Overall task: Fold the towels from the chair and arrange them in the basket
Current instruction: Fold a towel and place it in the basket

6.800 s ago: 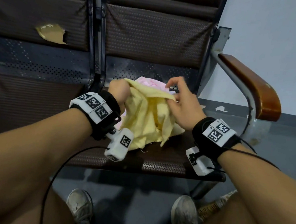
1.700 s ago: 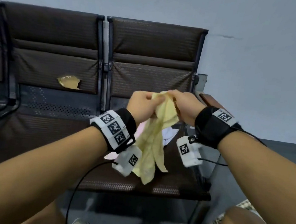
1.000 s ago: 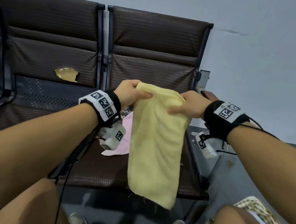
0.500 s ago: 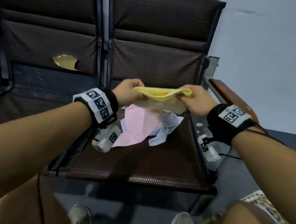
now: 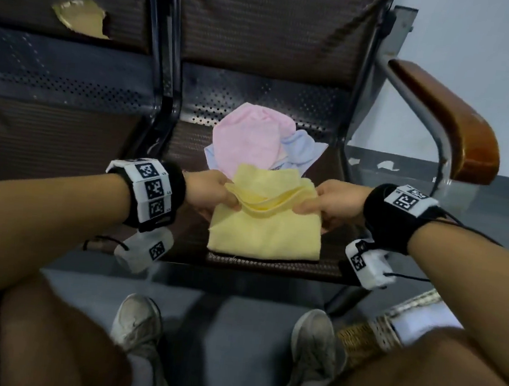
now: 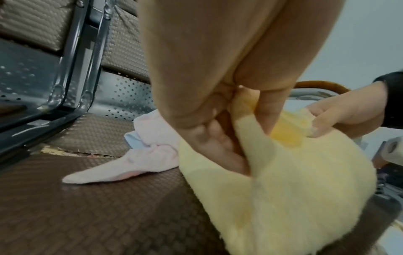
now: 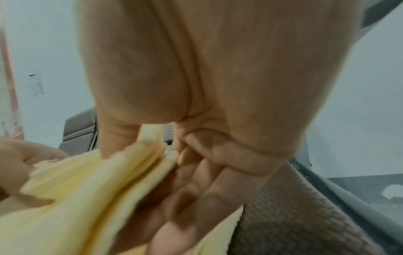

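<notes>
A yellow towel [image 5: 265,228] lies folded over near the front of the brown chair seat [image 5: 180,241]. My left hand [image 5: 216,193] pinches its upper left corner and my right hand [image 5: 323,204] pinches the upper right corner, with the stacked edges held just above the seat. In the left wrist view, thumb and fingers [image 6: 231,155] clamp the yellow towel [image 6: 294,189]. The right wrist view has the layered yellow towel [image 7: 91,186] pinched between thumb and fingers. Behind it lie a crumpled pink towel [image 5: 249,139] and a pale blue towel [image 5: 301,149]. A woven basket [image 5: 366,337] is by my right knee.
The seat has a wooden armrest [image 5: 453,118] on its right and a metal frame [image 5: 163,59] dividing it from the neighbouring seat on the left. My shoes [image 5: 138,324] stand on the grey floor below the seat's front edge. A grey wall is behind.
The towel, hanging spread open a second ago, was folded over and brought down onto the seat's front. Both hands have dropped low with it, still pinching its corners.
</notes>
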The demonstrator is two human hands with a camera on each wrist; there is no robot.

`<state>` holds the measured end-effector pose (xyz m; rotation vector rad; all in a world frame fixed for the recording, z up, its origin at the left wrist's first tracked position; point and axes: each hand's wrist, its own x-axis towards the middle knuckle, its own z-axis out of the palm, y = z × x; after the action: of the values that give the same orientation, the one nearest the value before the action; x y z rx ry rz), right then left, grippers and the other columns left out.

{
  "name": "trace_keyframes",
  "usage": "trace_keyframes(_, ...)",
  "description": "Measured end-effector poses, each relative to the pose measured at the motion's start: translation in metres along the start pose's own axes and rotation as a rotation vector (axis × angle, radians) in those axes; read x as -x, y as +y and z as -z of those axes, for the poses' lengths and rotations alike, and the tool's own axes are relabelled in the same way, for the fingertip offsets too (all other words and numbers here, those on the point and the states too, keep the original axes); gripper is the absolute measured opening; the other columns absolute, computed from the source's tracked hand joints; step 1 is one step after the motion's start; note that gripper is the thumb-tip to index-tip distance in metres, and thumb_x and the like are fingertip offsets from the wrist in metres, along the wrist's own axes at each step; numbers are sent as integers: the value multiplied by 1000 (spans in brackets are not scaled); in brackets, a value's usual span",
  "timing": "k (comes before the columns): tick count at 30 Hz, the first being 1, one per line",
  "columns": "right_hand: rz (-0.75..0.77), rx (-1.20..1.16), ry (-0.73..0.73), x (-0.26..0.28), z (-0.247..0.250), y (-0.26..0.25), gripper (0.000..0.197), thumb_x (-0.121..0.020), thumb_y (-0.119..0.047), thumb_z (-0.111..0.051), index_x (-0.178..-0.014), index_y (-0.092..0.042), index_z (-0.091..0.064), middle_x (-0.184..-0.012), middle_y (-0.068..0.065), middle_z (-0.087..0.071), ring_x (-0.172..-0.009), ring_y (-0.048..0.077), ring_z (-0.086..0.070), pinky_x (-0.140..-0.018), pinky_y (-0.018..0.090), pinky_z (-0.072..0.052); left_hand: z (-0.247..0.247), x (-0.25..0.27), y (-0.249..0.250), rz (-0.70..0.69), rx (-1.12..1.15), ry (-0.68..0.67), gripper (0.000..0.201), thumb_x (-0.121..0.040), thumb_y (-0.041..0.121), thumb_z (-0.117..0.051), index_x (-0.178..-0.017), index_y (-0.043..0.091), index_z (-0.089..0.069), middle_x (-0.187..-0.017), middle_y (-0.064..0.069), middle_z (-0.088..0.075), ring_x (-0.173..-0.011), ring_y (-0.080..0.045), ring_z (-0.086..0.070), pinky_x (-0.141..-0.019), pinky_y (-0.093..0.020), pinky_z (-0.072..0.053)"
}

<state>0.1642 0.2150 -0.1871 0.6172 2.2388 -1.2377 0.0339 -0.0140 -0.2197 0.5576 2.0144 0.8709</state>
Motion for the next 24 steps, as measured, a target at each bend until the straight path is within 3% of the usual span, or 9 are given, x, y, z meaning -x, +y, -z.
trace_keyframes(3, 11, -84, 166, -23, 9, 1, 9, -90, -9, -63, -93, 0, -63, -85, 19, -62, -69, 27, -64, -66, 34, -56, 6, -24, 4, -57, 77, 222, 19, -86, 9, -66, -103, 2, -69, -95, -10, -67, -83, -27, -64, -73, -35, -55)
trace_keyframes(5, 13, -167, 262, -41, 18, 2, 20, -89, -5, -60, -105, 6, -64, -103, 24, -67, -90, 33, -69, -84, 43, -60, 12, -38, 12, -69, 145, 307, 22, -85, 9, -65, -107, 6, -65, -92, -10, -63, -84, -27, -62, -73, -37, -54)
trace_keyframes(9, 49, -78, 467, -69, 30, 1, 29, -88, -13, -62, -110, 5, -66, -113, 24, -68, -105, 39, -67, -92, 55, -55, 20, -63, 24, -103, 140, 410, 34, -79, 20, -63, -112, 19, -58, -105, -12, -66, -103, -35, -65, -91, -47, -56)
trace_keyframes(12, 66, 142, 526, -77, 26, 4, 41, -88, -26, -66, -125, -9, -61, -116, 8, -66, -108, 28, -63, -100, 44, -50, 13, -76, 14, -89, 4, 465, 53, -87, 25, -65, -136, 21, -46, -115, -4, -60, -102, -25, -62, -86, -33, -52)
trace_keyframes(14, 139, 289, 577, -73, 20, 6, 43, -88, -31, -67, -128, -18, -59, -112, 0, -64, -104, 21, -62, -97, 36, -49, 7, -74, 4, -157, -164, 494, 51, -85, 26, -68, -133, 22, -50, -117, 0, -57, -102, -21, -59, -86, -30, -48)
trace_keyframes(17, 271, 406, 451, -60, 4, 13, 22, -85, -41, -69, -102, -27, -72, -99, -11, -70, -98, 14, -66, -89, 30, -51, 0, -59, -12, -260, -288, 296, 40, -77, 36, -79, -113, 30, -64, -108, 9, -64, -104, -15, -62, -91, -28, -48)
trace_keyframes(21, 255, 719, 168, -41, -15, 31, 78, -75, -61, -74, -141, -24, -53, -144, -5, -55, -132, 17, -51, -111, 30, -38, -15, -42, -34, -242, -532, 105, 75, -67, 43, -86, -134, 32, -54, -130, 4, -58, -120, -17, -53, -103, -28, -41)
trace_keyframes(22, 259, 759, 146, -39, -18, 34, 82, -78, -56, -74, -147, -21, -46, -151, -2, -48, -137, 20, -46, -115, 31, -33, -18, -41, -39, -247, -560, 107, 78, -69, 37, -85, -139, 29, -50, -136, 2, -56, -125, -19, -51, -107, -30, -39)
trace_keyframes(24, 306, 772, 173, -37, -20, 36, 58, -91, -37, -67, -143, -17, -51, -145, 4, -54, -133, 26, -50, -111, 35, -36, -19, -41, -44, -282, -608, 174, 67, -77, 27, -77, -138, 25, -52, -135, -2, -58, -125, -23, -52, -107, -30, -38)
